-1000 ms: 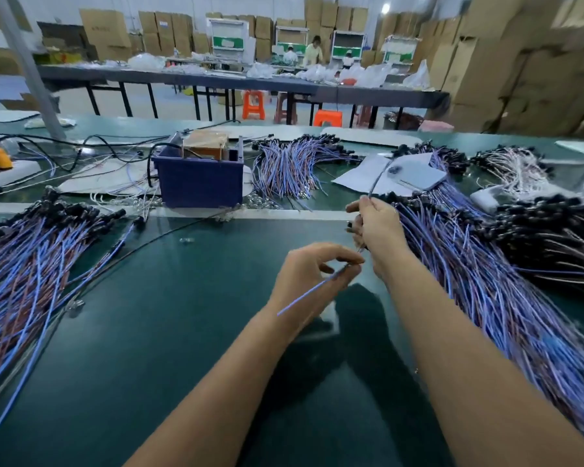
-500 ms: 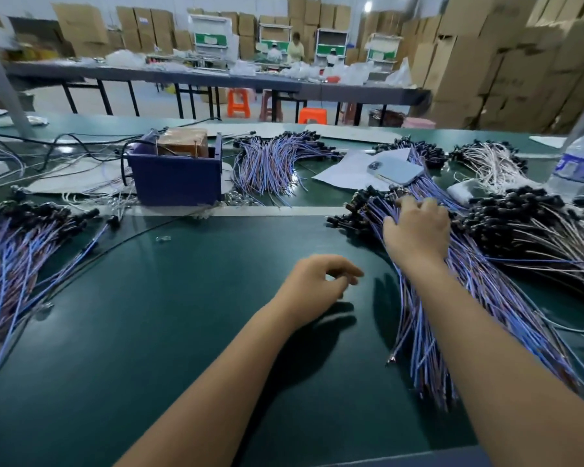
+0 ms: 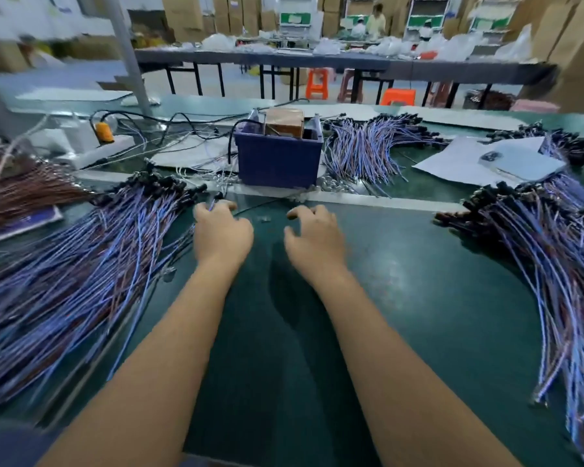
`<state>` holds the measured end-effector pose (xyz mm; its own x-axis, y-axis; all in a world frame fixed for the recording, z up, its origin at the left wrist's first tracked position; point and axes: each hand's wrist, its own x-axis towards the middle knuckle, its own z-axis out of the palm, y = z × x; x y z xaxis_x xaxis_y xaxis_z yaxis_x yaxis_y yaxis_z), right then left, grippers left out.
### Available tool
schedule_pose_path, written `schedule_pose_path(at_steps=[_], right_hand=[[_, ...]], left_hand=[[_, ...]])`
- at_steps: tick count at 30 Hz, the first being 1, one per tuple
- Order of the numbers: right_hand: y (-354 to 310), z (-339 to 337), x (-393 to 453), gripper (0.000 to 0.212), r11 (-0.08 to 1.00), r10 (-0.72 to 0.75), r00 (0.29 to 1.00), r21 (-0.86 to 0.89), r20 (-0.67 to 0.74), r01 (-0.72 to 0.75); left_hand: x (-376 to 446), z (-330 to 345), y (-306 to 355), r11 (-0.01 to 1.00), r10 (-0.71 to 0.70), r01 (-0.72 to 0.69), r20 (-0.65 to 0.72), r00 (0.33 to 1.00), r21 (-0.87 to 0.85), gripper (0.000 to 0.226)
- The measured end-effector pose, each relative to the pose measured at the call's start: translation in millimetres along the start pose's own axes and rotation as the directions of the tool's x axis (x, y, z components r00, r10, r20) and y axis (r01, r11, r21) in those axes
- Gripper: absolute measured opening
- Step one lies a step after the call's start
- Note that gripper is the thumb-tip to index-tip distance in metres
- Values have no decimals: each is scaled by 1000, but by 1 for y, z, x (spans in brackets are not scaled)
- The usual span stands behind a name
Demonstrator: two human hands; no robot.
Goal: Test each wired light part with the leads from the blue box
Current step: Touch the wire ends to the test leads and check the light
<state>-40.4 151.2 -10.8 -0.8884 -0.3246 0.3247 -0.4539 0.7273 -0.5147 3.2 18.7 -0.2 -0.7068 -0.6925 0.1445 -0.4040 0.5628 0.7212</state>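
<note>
Fingers of the left hand (image 3: 221, 230) pinch a thin blue wire (image 3: 211, 205) near the square blue plastic box (image 3: 279, 161); right hand (image 3: 312, 239) hovers, fingers loosely curled, holding nothing.

arms: both bare right up to the bottom edge, no sleeves showing
hands (image 3: 222, 230): bare too, no gloves
jewelry: no rings, no watch or wristband as far as I can see

Bright overhead light, soft shadows under the forearms, motion blur throughout, wide-angle bending at the edges.
</note>
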Motion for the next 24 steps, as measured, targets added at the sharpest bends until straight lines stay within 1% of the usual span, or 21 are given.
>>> schedule_pose_path(at_steps=[1, 3, 5, 7, 9, 12, 14, 17, 18, 22, 24], right_hand=[[-3, 5, 0, 32, 1000, -14, 1000, 17, 11, 14], [-3, 11, -1, 30, 999, -33, 999, 8, 41, 32], [3, 11, -2, 27, 999, -35, 998, 23, 53, 33], [6, 9, -3, 25, 996, -24, 998, 85, 53, 19], [6, 7, -3, 24, 992, -11, 998, 125, 56, 4], [6, 6, -3, 24, 995, -16, 997, 104, 73, 9], [6, 6, -4, 23, 995, -20, 997, 102, 78, 12], [6, 6, -4, 22, 992, -9, 997, 124, 76, -1], [6, 5, -4, 22, 991, -6, 997, 131, 75, -4], [5, 5, -5, 21, 990, -7, 997, 141, 73, -3], [6, 5, -5, 21, 988, -5, 998, 154, 70, -6]], left_hand=[[7, -5, -6, 998, -36, 37, -20, 999, 53, 40], [16, -8, -15, 989, -61, 69, -65, 996, 133, 40], [24, -6, -20, 982, -69, 88, -115, 991, 168, 39], [31, -4, -23, 977, -90, 117, -151, 984, 181, 37], [36, -3, -23, 961, -104, 138, -148, 984, 242, 36], [33, 3, -18, 931, -70, 105, -111, 991, 350, 30], [30, 6, -19, 944, -26, 67, -132, 991, 323, 26], [27, 5, -23, 981, 0, 40, -204, 979, 192, 23], [27, 5, -23, 981, 8, 31, -203, 979, 190, 23], [23, 4, -19, 950, 18, 17, -109, 994, 311, 27], [23, 4, -19, 953, 16, 17, -105, 994, 303, 25]])
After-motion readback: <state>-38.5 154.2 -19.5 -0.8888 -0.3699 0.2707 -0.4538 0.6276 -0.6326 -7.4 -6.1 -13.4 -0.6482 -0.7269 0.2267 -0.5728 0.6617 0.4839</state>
